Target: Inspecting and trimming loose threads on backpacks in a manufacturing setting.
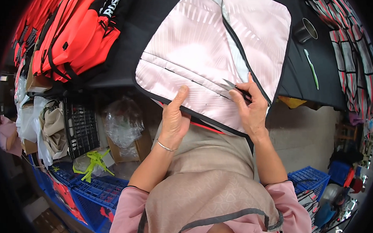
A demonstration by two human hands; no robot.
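A pale pink fabric panel (192, 34) with black bound edges lies over the front edge of the table, reaching toward my lap. A black-edged strip with a pale lining (234, 49) runs down its right part. My left hand (175, 117) grips the panel's lower left edge, thumb on top and fingers hidden underneath. In my right hand (252, 108) is a pair of small scissors (227, 84), blades pointing up and left over the pink cloth. Their black handles are mostly covered by my fingers. A seam line (185, 76) crosses the panel between my hands and its middle.
Red bags (75, 42) are piled at the left of the black-covered table (304, 83). A metal cup (305, 30) and a toothbrush (311, 69) lie at the right, beside stacked grey striped pieces (348, 57). Blue crates (94, 193) and a black crate (81, 126) stand below left.
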